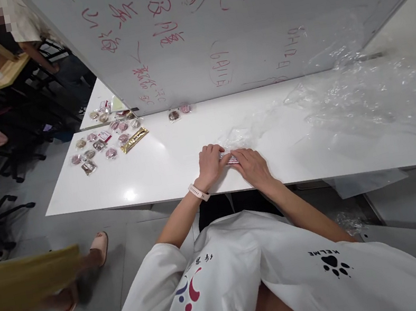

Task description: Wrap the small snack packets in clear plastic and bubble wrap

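Observation:
Near the front edge of the white table [170, 167], my left hand [210, 166] and my right hand [252, 166] are close together. Between them is a small white-and-red packet [232, 159], mostly covered by my fingers. Both hands are closed on it, thumbs toward each other. Crumpled clear plastic [240, 136] lies just behind my fingertips, partly hidden by them. I cannot make out what the packet contains.
Several small wrapped round items [111, 152] lie at the table's left end, beside a gold sachet [135, 140]. A whiteboard [226, 29] stands along the back. A large heap of clear plastic film [367, 100] covers the right. A person's foot [101, 248] shows at left.

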### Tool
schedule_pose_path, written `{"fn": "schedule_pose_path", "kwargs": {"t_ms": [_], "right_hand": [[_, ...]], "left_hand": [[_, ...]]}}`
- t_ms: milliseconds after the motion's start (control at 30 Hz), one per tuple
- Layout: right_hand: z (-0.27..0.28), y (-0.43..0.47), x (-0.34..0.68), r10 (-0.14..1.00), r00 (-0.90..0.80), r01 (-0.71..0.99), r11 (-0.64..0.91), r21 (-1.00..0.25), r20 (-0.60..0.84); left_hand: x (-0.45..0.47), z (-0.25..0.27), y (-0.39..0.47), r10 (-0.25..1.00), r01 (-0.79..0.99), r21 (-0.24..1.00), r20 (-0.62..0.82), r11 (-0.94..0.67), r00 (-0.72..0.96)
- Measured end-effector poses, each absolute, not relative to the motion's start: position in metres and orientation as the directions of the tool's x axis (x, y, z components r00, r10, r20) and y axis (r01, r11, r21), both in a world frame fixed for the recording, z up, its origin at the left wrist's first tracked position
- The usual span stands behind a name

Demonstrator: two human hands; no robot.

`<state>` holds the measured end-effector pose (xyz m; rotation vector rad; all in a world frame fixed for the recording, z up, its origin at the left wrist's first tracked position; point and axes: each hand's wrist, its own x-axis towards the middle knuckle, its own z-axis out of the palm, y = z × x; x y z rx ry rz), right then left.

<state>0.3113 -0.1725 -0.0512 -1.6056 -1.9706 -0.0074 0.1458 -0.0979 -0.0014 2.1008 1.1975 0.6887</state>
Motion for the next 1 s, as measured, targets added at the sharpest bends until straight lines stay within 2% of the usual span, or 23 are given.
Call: {"fn": "schedule_pose_path", "kwargs": {"t_ms": [100,267,367,433,500,600,667,733,800,867,933,1000], "right_hand": [[-0.046,-0.168,0.315,0.888,-0.117,0.896,0.288,-0.339,0.445],[-0.037,-0.160,0.324,0.933,-0.127,0.845,0.280,-0.456,0.337],[-0.033,-0.157,0.323,0.932,-0.015,0.843,0.206,-0.497,0.362],[-0.031,-0.161,0.319,0.889,0.039,0.870,0.195,-0.454,0.456],[-0.032,-0.167,0.314,0.859,-0.019,0.892,0.245,-0.379,0.511],[-0.037,-0.172,0.310,0.863,-0.142,0.897,0.319,-0.306,0.484],[-0.042,-0.168,0.309,0.879,-0.153,0.901,0.312,-0.301,0.452],[-0.043,-0.160,0.312,0.897,-0.138,0.897,0.293,-0.330,0.421],[-0.041,-0.150,0.317,0.924,-0.092,0.880,0.250,-0.404,0.371],[-0.035,-0.140,0.327,0.962,-0.003,0.836,0.153,-0.526,0.274],[-0.027,-0.132,0.338,0.987,0.072,0.755,0.038,-0.654,0.141],[-0.021,-0.126,0.349,0.996,0.087,0.680,-0.033,-0.733,0.036]], "left_hand": [[0.138,-0.007,-0.109,0.836,0.460,0.746,0.233,-0.481,0.496],[0.133,-0.005,-0.104,0.855,0.581,0.690,0.107,-0.431,0.508],[0.140,-0.001,-0.089,0.870,0.659,0.636,0.040,-0.402,0.492],[0.146,0.000,-0.077,0.863,0.701,0.595,-0.023,-0.394,0.504],[0.152,0.000,-0.066,0.869,0.731,0.567,-0.053,-0.380,0.492],[0.159,-0.003,-0.055,0.898,0.753,0.562,-0.038,-0.344,0.439],[0.162,-0.005,-0.053,0.918,0.757,0.577,-0.031,-0.306,0.395],[0.162,-0.004,-0.057,0.949,0.738,0.625,0.010,-0.253,0.316],[0.160,-0.003,-0.064,0.967,0.680,0.692,0.119,-0.243,0.224],[0.159,-0.002,-0.074,0.940,0.604,0.720,0.277,-0.342,0.201],[0.159,-0.004,-0.083,0.873,0.536,0.689,0.406,-0.488,0.271],[0.163,-0.010,-0.089,0.806,0.491,0.640,0.460,-0.591,0.371]]}}
